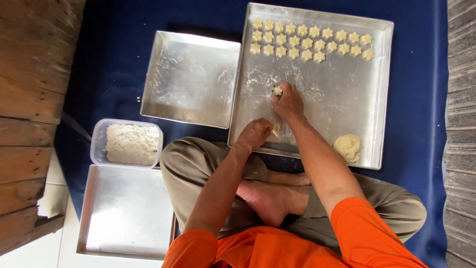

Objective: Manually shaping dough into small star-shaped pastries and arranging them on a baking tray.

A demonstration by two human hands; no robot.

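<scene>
Floor: blue cloth point(114, 64) covered it, wooden planks beside; the person sat cross-legged.
Left hand point(254, 134): at the near rim of the large tray point(382, 89), fingers curled round a small dough bit point(275, 130).
Right hand point(288, 103): further in on that tray, fingertips pinched on a star-shaped dough piece point(277, 91).
Technique: light, even pressure would likely keep soft points crisp.
Dough ball point(347, 147): pale, lumpy, near-right corner.
Star rows point(310, 39): tidy, matte, at the far rim.
Metal: dull, flour-dusted.

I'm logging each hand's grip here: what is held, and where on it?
The right hand pinches a star-shaped dough piece at its edges with the fingertips. The left hand holds a small dough bit at one end.
</scene>
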